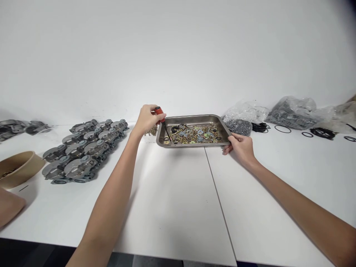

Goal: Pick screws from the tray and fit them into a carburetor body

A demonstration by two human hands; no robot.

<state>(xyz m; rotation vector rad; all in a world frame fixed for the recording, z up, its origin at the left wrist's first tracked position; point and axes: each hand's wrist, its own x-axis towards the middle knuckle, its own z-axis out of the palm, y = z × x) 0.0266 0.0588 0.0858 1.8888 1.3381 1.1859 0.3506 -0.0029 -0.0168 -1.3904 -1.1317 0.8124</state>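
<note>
My left hand (148, 119) is closed round the red and black handle of a screwdriver (159, 111). Its thin dark shaft slants down into the left end of a shallow metal tray (191, 119). My right hand (241, 147) grips the tray's right front corner, thumb on the rim and fingers beneath. The tray appears tilted towards me and raised off the table at its front. Inside lie many mixed small parts (198, 133): brass-coloured screws, washers, rings and bluish metal pieces. Just left of the tray, partly hidden, is a small heap of brassy bits (152, 130).
Rows of grey metal carburettor-like bodies (80, 167) stand on the white table (167, 207) at left. Beside them is a tan bowl (23, 167), with another person's arm (9, 207) near it. Clear plastic bags of parts (292, 111) and black rubber rings (322, 132) lie at right.
</note>
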